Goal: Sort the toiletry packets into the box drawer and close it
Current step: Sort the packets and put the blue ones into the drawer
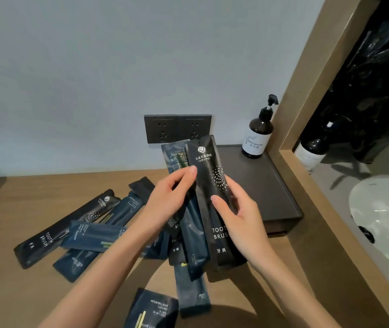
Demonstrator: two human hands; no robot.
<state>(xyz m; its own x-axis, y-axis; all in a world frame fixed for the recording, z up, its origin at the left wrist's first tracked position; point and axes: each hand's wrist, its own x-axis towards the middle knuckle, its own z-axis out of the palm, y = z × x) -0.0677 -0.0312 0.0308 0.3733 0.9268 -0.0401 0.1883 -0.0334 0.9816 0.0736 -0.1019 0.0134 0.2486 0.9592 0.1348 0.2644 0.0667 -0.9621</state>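
We have one wide-angle view, taken from a camera on the person's head. It looks forward and down, close over a brown wooden counter [23,292], facing a pale grey wall [94,67]. The wood-framed mirror [307,138] runs along our right edge. Straight lines bend near the borders.

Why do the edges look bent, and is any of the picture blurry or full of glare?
Head view: the wide lens bows the counter edge and stretches the forearms; the print on the toothbrush packet in both hands is sharp, the nearest packet softer; the sink at right glares white; shadows fall beneath the packets.
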